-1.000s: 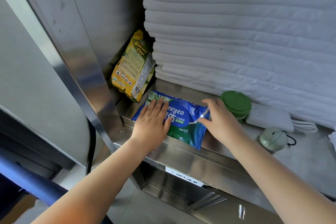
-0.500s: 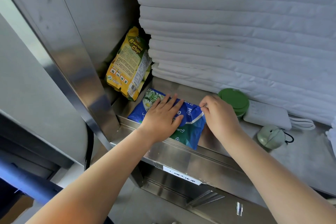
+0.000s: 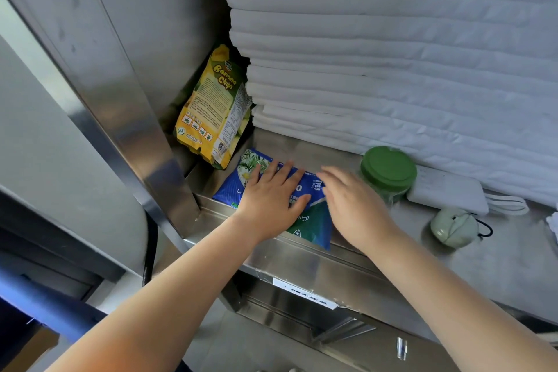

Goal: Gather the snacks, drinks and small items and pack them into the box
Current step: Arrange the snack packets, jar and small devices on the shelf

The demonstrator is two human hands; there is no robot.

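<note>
Head view: the left hand (image 3: pixel 271 199) lies flat, fingers spread, on the blue packet (image 3: pixel 314 228) at the front left corner of the steel shelf (image 3: pixel 498 260); the blurred right hand (image 3: pixel 353 205), fingers straight, holds nothing. Probably still gathering: next it needs a grip under the packet edge

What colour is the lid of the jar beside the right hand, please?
The lid is green, shown best in the head view.

Stainless steel shelf (image 3: pixel 302 263), shiny steel upright post (image 3: pixel 145 142) at left, tall stack of folded white linen (image 3: pixel 392 54) behind, grey wall panel (image 3: pixel 45 145)
</note>
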